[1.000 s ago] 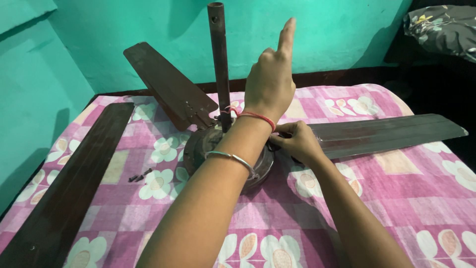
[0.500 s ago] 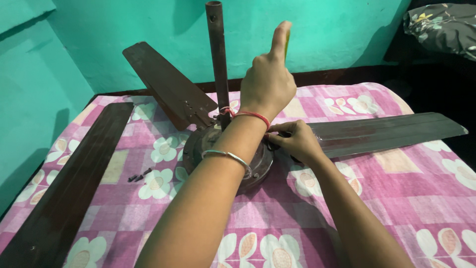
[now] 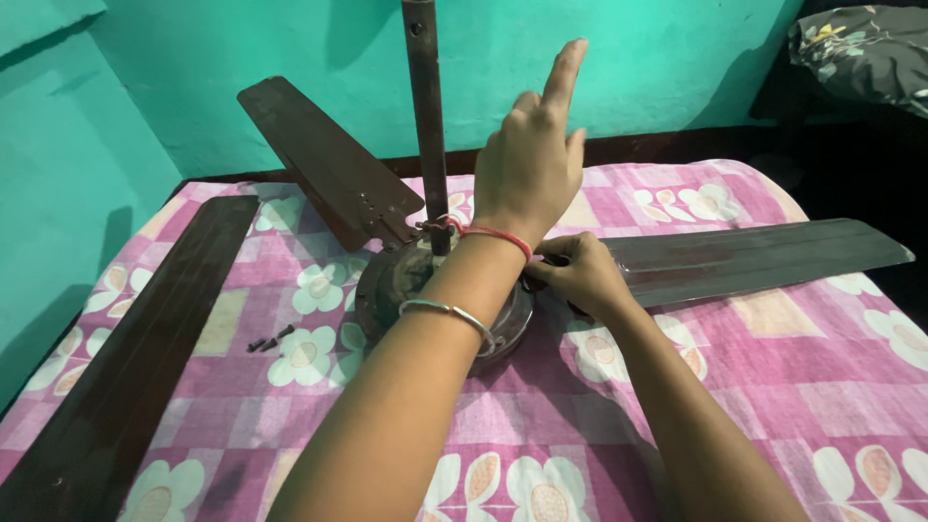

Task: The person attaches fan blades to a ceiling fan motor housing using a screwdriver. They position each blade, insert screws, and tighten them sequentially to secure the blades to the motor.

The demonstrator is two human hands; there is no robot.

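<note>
A bed covered by a pink floral sheet (image 3: 677, 387) is seen against a turquoise wall (image 3: 628, 68), and a dismantled brown ceiling fan is laid out on it. A loose fan blade (image 3: 135, 358) is laid flat along the sheet's left side, well apart from the rest. A second blade (image 3: 324, 159) is seen tilted upward behind the motor housing (image 3: 391, 285), to which it appears attached, and a third blade (image 3: 754, 256) is stretched flat to the right of the housing. The round housing is set at the middle of the sheet, with the downrod (image 3: 427, 126) standing upright from its top. The left hand (image 3: 530, 159) is raised above the housing, just beside the rod, its fingers released and the index finger pointed upward; nothing is held by it. The right hand (image 3: 578, 273) is pressed at the inner end of the right-hand blade beside the housing, fingers curled there; what is pinched cannot be told. A few small dark screws (image 3: 271, 339) are left on the sheet left of the housing.
</note>
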